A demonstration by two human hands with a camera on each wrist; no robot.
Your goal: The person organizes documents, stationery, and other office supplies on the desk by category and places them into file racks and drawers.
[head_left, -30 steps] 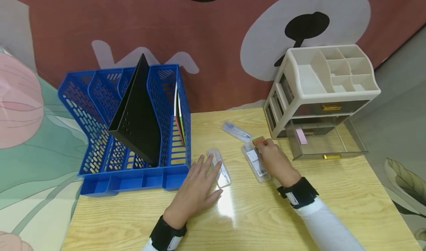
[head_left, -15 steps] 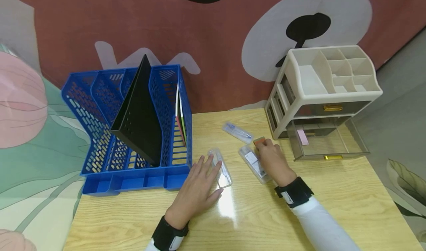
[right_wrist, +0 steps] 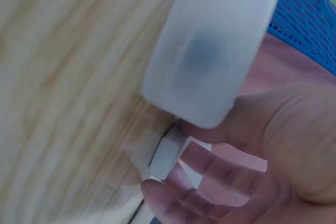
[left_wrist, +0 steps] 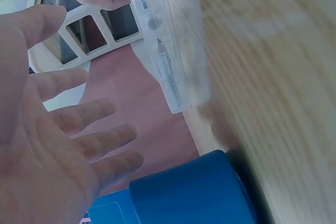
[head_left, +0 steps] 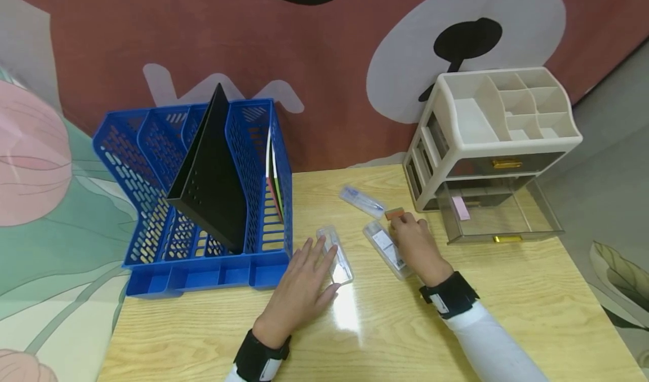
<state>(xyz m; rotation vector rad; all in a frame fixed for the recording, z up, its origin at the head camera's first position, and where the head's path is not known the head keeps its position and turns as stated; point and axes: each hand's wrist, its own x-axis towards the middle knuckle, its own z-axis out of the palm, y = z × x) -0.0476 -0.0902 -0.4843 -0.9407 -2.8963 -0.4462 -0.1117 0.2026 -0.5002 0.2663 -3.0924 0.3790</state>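
My right hand pinches a small orange-brown block at the table surface. In the right wrist view, thumb and fingers stand on either side of this block, whose visible side looks pale. Beside that hand lies a translucent case with a white label. My left hand has its fingers spread and straight by a clear case; some fingertips overlap it in the head view. Slim items show inside this clear case in the left wrist view. Another translucent case lies farther back.
To the left stands a blue perforated file rack with a black folder and thin booklets. A white desk organizer stands back right. Its clear drawer is pulled out, with a pink block inside.
The right hand has shifted slightly left, and the orange-brown block now looks flatter and narrower. The labelled case has moved slightly left at its lower end. The left hand stays nearly still.
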